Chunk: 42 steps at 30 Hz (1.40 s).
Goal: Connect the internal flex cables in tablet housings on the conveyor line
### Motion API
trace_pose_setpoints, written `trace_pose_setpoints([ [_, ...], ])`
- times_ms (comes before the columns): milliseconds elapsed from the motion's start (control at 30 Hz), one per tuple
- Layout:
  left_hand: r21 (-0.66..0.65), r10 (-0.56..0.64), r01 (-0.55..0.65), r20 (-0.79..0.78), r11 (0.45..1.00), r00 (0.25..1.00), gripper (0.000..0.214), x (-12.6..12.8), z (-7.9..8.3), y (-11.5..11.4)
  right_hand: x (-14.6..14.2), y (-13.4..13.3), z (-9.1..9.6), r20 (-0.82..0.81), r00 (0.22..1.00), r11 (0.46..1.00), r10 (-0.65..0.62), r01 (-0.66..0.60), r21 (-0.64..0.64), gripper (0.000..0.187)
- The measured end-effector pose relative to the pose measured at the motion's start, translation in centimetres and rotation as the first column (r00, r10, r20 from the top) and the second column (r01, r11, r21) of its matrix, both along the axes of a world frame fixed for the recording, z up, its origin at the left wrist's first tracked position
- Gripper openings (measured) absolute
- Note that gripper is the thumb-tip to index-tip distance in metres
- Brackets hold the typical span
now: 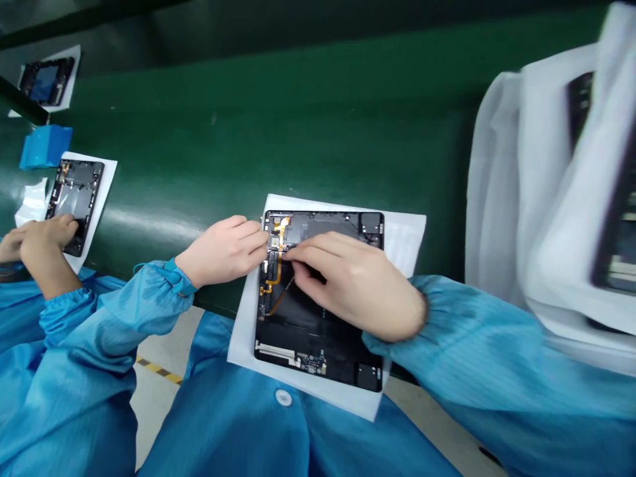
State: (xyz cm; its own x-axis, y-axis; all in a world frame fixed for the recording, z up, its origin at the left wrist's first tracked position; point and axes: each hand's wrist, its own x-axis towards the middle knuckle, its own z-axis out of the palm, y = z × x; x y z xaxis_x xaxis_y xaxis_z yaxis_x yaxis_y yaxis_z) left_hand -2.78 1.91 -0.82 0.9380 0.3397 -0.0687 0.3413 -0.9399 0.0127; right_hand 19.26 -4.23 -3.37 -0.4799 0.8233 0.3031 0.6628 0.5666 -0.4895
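- In the head view, a long green bench point(348, 132) runs across the room, its top catching a pale glare on the left, with a dark strip behind it
- An opened black tablet point(298, 331) lies on a white sheet point(405, 242) at the near edge of the bench, right before the person in blue, the sheet's lower corners hanging towards the lap
- Below the bench I can see pale floor point(154, 411) and a yellow-and-black stripe point(159, 371)
- To the left, a co-worker's hands point(50, 245) are at a second opened tablet point(84, 192); beyond it sit a blue packet point(47, 146) and a third tablet point(47, 83) on paper
- White wrapping point(501, 165) is heaped on the right, dark devices point(621, 245) showing among it, cut off by the edge and blurred
- The left hand point(228, 248) has its fingers curled together at the tablet's upper left edge; whether they grip anything I cannot tell
- The right hand point(358, 278) arches over the tablet, thumb and forefinger close together near the orange ribbon cable point(279, 271); what lies between the tips is too small to make out
- That hand hides much of the tablet's middle and right side
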Motion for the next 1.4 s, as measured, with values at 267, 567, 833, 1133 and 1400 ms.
trace_pose_setpoints([
  [267, -0.004, 0.091, -0.092, 0.156, 0.996, 0.984, 0.026, -0.6, 0.7, -0.7, -2.6, 0.9, 0.6, -0.015, 1.0, 0.916, 0.005, -0.01, -0.401, 0.009],
  [567, -0.495, 0.697, -0.644, -0.103, 0.583, 0.71, 0.016, 0.2, 2.0, -6.3, -1.6, 1.5, -0.4, -0.265, 0.95, 0.852, 0.168, -0.275, -0.446, 0.012],
  [833, -0.639, 0.625, -0.628, -0.282, 0.444, 0.728, 0.023, 1.4, 1.3, -5.6, -1.6, 2.0, -0.2, -0.243, 0.932, 0.812, 0.269, -0.355, -0.463, 0.018],
  [1133, -0.728, 0.638, -0.671, -0.452, 0.141, 0.624, 0.025, 1.7, 1.8, -4.9, -2.0, 2.2, -0.4, -0.141, 0.938, 0.817, 0.316, -0.345, -0.462, 0.02],
  [1400, -0.694, 0.65, -0.715, -0.508, 0.081, 0.566, 0.02, 2.3, 1.6, -4.9, -1.6, 2.2, -0.4, -0.077, 0.973, 0.909, 0.219, -0.232, -0.346, 0.019],
])
